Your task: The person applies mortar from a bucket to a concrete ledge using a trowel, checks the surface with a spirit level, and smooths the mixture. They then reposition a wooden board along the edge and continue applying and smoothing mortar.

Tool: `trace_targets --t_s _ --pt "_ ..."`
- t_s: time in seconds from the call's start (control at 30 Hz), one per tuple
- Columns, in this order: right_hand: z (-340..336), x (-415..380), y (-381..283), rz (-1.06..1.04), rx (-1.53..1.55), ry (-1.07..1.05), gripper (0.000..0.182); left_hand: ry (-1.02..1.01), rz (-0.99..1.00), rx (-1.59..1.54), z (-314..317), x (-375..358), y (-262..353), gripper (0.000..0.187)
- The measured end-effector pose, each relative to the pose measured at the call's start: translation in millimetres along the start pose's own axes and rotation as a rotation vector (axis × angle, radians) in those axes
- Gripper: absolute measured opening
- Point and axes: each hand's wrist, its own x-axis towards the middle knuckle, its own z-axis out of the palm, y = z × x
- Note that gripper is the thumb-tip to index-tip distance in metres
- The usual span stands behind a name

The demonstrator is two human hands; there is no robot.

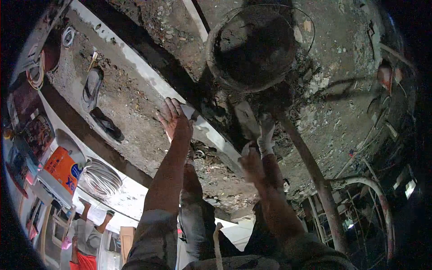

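My left hand [174,119] has its fingers spread over a narrow, pale-topped wall edge [148,78]. Beside its fingertips, a small flat grey piece [189,111] lies on that edge; what it is I cannot make out. My right hand [251,164] is closed around the handle of a trowel, with the grey trowel blade [246,118] pointing up the view over the dark ground right of the wall. Beyond the blade stands a round pan [215,72] with dark, wet-looking material in it, partly in shadow.
A foot [267,132] stands beside the trowel. A long pole [310,168] slants down on the right, near a bent pipe [375,186]. Sandals [105,123] lie left of the wall. Coiled cable [102,175], an orange-white bag [63,166] and another person [87,238] are at lower left.
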Motion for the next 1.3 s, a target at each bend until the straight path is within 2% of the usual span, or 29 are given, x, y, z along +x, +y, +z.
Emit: trace_targets --t_s 0.2,0.27,0.47,0.6,0.63,0.7,0.73,0.8,0.87,0.97,1.03,1.07,1.17,1.3 --pt "-30.7 26.7 -0.1 0.195 0.277 -0.165 0.035 -0.038 0.004 0.026 -5.1 0.8 0.6 0.098" --pt "-35.3 31.8 -1.6 0.261 0.294 -0.249 0.036 -0.149 0.007 0.114 -10.8 2.6 1.7 0.098" --pt "-44.6 74.5 -25.3 0.405 0.192 -0.528 0.039 -0.138 0.007 0.140 -9.3 3.9 3.4 0.099" --pt "-40.4 93.0 -42.5 0.342 0.077 -0.605 0.030 -0.133 0.002 0.122 -8.8 4.7 4.1 0.098" --pt "-28.7 110.2 -20.0 0.345 0.074 -0.607 0.030 -0.145 0.003 0.113 -10.4 3.8 4.0 0.098" --pt "-35.0 109.1 -49.3 0.297 -0.225 -0.651 0.030 -0.154 0.000 0.101 -5.3 4.1 2.4 0.098" --pt "-41.7 104.3 -71.7 0.265 -0.398 -0.678 0.031 -0.094 0.008 0.086 4.3 3.8 0.0 0.097" --pt "-52.2 99.3 -107.6 0.219 -0.540 -0.693 0.032 -0.034 0.012 0.068 8.9 2.4 -2.2 0.096" --pt "-59.5 94.3 -139.0 0.185 -0.536 -0.671 0.032 -0.044 0.005 -0.024 3.1 2.6 -0.1 0.092" --pt "-65.3 86.5 -171.6 0.097 -0.448 -0.606 0.033 -0.104 0.014 0.036 -3.2 3.0 0.0 0.089" --pt "-64.1 85.3 -180.1 0.022 -0.366 -0.555 0.034 -0.035 0.023 0.063 9.0 4.9 -2.1 0.089" --pt "-61.9 84.8 -175.4 0.022 -0.365 -0.559 0.034 0.031 0.034 0.089 14.2 4.3 -3.5 0.089" --pt "-55.3 76.7 -129.0 0.019 -0.311 -0.525 0.033 -0.002 0.042 0.057 1.3 2.4 -2.6 0.087" --pt "-67.5 24.0 -52.3 0.149 -0.291 -0.542 0.032 -0.025 0.046 0.017 -3.3 4.0 -1.4 0.087"
